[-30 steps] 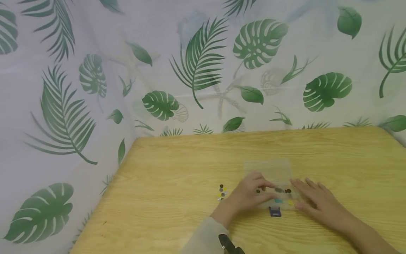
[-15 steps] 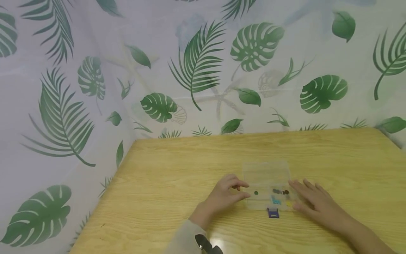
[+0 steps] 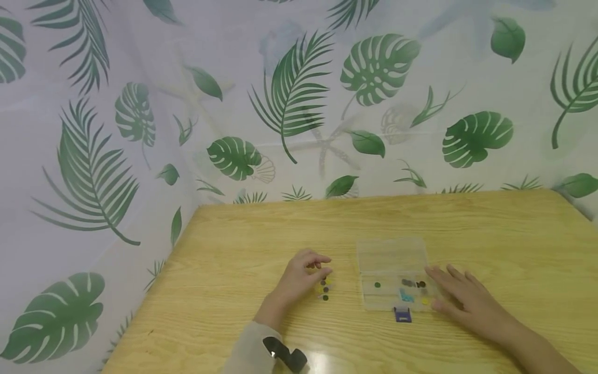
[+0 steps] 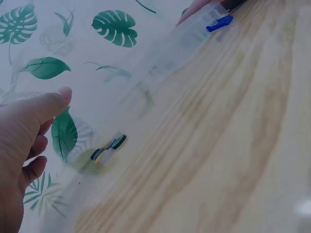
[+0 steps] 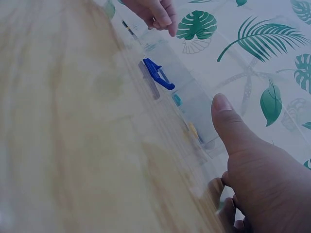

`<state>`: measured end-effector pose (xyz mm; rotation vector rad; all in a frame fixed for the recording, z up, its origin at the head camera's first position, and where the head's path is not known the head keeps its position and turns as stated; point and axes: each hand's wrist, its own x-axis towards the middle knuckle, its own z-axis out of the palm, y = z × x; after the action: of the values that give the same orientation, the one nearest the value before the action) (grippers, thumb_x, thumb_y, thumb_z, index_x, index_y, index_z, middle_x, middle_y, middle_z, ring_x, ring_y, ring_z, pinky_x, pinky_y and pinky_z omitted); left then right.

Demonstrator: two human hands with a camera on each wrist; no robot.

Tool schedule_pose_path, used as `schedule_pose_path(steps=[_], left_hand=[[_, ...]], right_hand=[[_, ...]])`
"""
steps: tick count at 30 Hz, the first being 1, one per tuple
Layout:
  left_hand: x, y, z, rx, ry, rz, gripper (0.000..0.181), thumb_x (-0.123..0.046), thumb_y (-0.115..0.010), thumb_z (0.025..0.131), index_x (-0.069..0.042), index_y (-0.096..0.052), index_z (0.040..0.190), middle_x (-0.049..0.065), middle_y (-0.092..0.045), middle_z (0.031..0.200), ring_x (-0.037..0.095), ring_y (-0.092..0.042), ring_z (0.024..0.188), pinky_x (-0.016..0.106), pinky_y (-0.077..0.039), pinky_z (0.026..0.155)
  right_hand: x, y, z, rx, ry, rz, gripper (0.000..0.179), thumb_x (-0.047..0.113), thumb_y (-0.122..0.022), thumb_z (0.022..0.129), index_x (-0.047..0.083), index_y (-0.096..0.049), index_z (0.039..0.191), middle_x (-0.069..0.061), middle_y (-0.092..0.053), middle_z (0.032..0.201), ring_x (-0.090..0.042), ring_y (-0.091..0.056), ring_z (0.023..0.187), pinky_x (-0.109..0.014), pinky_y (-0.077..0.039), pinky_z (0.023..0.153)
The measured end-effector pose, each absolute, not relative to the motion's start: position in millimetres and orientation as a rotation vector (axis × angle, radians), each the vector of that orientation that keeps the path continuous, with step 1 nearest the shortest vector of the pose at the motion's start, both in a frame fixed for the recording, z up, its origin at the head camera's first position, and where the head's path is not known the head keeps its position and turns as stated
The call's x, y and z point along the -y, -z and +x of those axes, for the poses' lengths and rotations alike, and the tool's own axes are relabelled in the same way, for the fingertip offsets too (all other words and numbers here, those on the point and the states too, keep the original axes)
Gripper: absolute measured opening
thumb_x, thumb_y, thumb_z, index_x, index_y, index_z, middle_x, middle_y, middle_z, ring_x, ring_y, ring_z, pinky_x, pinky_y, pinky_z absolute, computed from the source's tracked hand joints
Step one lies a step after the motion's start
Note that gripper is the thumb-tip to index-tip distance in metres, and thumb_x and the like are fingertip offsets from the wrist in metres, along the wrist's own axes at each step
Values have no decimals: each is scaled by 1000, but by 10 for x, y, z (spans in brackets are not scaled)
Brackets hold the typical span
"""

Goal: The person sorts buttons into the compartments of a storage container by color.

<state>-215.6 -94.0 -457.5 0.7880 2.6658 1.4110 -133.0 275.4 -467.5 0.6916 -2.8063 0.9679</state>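
My left hand (image 3: 299, 275) hovers above a small group of round, button-like discs (image 3: 325, 290) in dark green, grey, yellow and white. A gap shows between its thumb and index finger, and nothing is held. In the left wrist view the discs (image 4: 108, 149) lie close together, apart from the hand (image 4: 29, 141). To the right stands a clear plastic compartment box (image 3: 380, 302) with its lid (image 3: 391, 254) laid back. One green disc (image 3: 377, 285) is inside, with grey, brown, light blue and yellow pieces. My right hand (image 3: 472, 298) lies with extended fingers at the box's right side.
A purple-blue latch (image 3: 403, 315) juts from the box's front edge. The wooden table (image 3: 261, 234) runs back to a leaf-printed cloth (image 3: 299, 104). A black strap (image 3: 285, 355) circles the left wrist.
My left hand has moved left, from over the box to beside it and then to the loose discs. The right hand stays beside the box.
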Motion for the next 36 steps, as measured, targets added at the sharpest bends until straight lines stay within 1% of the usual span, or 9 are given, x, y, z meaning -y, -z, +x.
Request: schedule_pose_path(steps=[4, 8, 11, 15, 18, 23, 29, 33, 36], left_hand=[[1012, 4596, -2222, -2674, -1372, 791, 26, -30, -66, 89, -14, -69, 109, -9, -53, 87, 10, -49, 90, 26, -46, 82], [1080, 4637, -2287, -2641, -1309, 840, 20, -23, -65, 91, -16, -70, 108, -7, -54, 89, 10, -47, 84, 25, -45, 75], [1116, 4660, -2309, -2608, -1265, 874, 19, -17, -64, 91, -16, -71, 108, -5, -54, 91, 10, -45, 83, 24, -41, 71], [1131, 4662, -2309, -2585, -1184, 900, 20, -13, -61, 92, -16, -72, 109, -4, -54, 96, 11, -45, 88, 24, -39, 73], [1135, 4662, -2303, -2584, -1131, 900, 20, -15, -60, 93, -17, -72, 109, -5, -54, 96, 11, -44, 90, 24, -37, 74], [1140, 4686, -2294, -2566, -1152, 861, 18, -22, -63, 91, -17, -73, 106, -7, -52, 94, 11, -43, 89, 25, -36, 73], [1129, 4727, -2294, -2572, -1196, 775, 16, -27, -66, 88, -22, -75, 100, -11, -53, 92, 10, -45, 87, 25, -39, 73], [1125, 4720, -2282, -2588, -1198, 749, 13, -29, -66, 87, -23, -74, 96, -12, -54, 92, 10, -45, 86, 24, -41, 73], [1118, 4714, -2283, -2622, -1162, 784, 12, -30, -66, 87, -23, -72, 95, -12, -55, 90, 9, -45, 84, 23, -41, 73]], right_hand=[[-2752, 4667, -1325, 2802, -974, 696, 64, 22, -60, 92, 15, -31, 149, -24, -39, 143, -59, -25, 129, -61, 3, 110], [-2750, 4666, -1331, 2805, -976, 693, 64, 22, -60, 92, 15, -30, 149, -25, -39, 144, -58, -24, 129, -60, 4, 111], [-2750, 4669, -1338, 2808, -972, 694, 63, 22, -59, 93, 15, -31, 149, -25, -39, 143, -58, -24, 130, -58, 4, 112], [-2752, 4674, -1340, 2811, -972, 690, 63, 22, -60, 92, 15, -31, 148, -25, -39, 143, -58, -24, 129, -58, 4, 112], [-2748, 4674, -1335, 2797, -974, 701, 64, 21, -60, 92, 15, -32, 148, -26, -40, 143, -59, -25, 129, -59, 4, 111], [-2744, 4673, -1327, 2782, -967, 718, 64, 21, -61, 91, 15, -31, 148, -26, -40, 142, -59, -26, 128, -60, 3, 111], [-2760, 4677, -1327, 2808, -972, 693, 64, 22, -60, 92, 16, -31, 149, -25, -39, 143, -58, -25, 129, -57, 4, 112], [-2766, 4680, -1327, 2801, -986, 693, 64, 21, -60, 92, 14, -31, 148, -25, -39, 143, -58, -24, 129, -60, 4, 111], [-2769, 4685, -1326, 2789, -991, 698, 64, 21, -61, 91, 14, -32, 148, -25, -40, 143, -58, -24, 129, -60, 4, 111]])
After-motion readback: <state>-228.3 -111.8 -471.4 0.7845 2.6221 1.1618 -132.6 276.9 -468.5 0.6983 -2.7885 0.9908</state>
